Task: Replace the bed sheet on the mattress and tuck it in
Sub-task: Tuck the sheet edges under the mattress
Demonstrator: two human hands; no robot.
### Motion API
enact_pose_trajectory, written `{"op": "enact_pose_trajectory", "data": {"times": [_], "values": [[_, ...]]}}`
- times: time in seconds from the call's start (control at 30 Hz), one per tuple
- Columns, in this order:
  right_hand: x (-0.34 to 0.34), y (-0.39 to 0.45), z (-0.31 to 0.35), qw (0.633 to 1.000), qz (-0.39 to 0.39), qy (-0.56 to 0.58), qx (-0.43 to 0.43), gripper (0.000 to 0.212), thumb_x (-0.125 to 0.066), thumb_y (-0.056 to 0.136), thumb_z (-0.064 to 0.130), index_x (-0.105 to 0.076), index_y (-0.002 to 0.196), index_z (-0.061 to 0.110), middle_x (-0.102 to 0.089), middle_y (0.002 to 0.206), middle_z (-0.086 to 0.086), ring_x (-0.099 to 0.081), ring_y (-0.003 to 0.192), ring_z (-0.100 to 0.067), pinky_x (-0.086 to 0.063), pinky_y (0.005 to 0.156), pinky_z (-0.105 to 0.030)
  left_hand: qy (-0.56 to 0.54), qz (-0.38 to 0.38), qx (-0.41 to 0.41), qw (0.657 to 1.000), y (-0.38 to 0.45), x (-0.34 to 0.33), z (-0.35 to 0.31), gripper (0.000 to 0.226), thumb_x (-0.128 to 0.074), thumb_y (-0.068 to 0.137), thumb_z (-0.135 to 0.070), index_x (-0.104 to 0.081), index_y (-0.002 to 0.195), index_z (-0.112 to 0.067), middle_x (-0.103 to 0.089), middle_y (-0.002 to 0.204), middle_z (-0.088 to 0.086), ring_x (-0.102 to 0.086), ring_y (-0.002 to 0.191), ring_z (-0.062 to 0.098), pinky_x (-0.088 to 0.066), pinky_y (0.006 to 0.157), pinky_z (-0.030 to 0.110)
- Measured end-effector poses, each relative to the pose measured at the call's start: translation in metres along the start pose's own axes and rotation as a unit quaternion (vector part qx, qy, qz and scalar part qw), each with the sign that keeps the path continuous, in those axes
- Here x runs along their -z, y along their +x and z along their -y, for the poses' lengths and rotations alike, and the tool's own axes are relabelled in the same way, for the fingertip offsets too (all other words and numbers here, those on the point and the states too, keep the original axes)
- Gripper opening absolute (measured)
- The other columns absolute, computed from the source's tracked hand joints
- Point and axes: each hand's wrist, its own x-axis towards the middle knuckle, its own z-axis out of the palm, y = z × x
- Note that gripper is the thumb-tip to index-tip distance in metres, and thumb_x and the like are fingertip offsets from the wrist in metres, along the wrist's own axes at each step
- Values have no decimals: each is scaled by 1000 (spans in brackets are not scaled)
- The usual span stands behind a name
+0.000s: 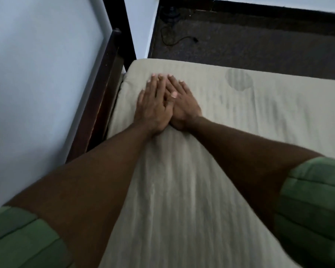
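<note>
Pressing the sheet (182,190) flat, left hand (153,105) overlapping right hand (184,105).
I'm risking untucking the corner beyond my straight fingertips by pushing.

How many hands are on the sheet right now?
2. The left hand lies flat near the mattress corner by the bed frame, partly overlapping the right hand just beside it on the sheet.

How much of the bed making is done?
Done: the striped sheet lies over the mattress and wraps its far edge near the corner. In hand: the left hand and right hand press flat, overlapping, smoothing it there. Left: the tuck by the dark bed frame is hidden; a dark patch shows.
</note>
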Motion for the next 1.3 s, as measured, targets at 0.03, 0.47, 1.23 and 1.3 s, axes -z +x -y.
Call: {"op": "enact_pose_trajectory", "data": {"times": [0.03,0.47,1.23,1.3], "values": [[-1,-3,-17,1000,-17,10,-20,68,-30,104,46,-12,165,22,-9,173,-3,-6,159,-27,-8,128,-46,14,2,17,1000,3,-1,4,78,-11,98,-63,-9,165,-25,-4,173,3,-4,159,18,-8,128,42],[9,-81,-42,947,-81,224,-214,70,-33,100,40,-31,156,0,-32,163,-20,-28,151,-31,-20,126,-44,-295,-6,9,955,-15,-20,-114,66,-36,101,-50,-37,158,-17,-38,164,4,-32,151,15,-24,126,34],[-26,-285,-83,965,-86,35,-245,66,-28,106,47,-25,162,13,-24,169,-10,-20,156,-31,-13,127,-49,-280,-2,54,958,-203,-41,-107,54,-38,108,-39,-41,156,-16,-39,163,-3,-31,152,6,-25,127,38],[-16,-313,-123,929,-86,23,-358,66,-26,106,44,-22,163,10,-21,170,-11,-17,157,-32,-12,127,-51,-333,5,101,937,-204,-33,-114,57,-37,106,-43,-42,156,-16,-42,161,-2,-34,150,7,-26,126,40]]}}
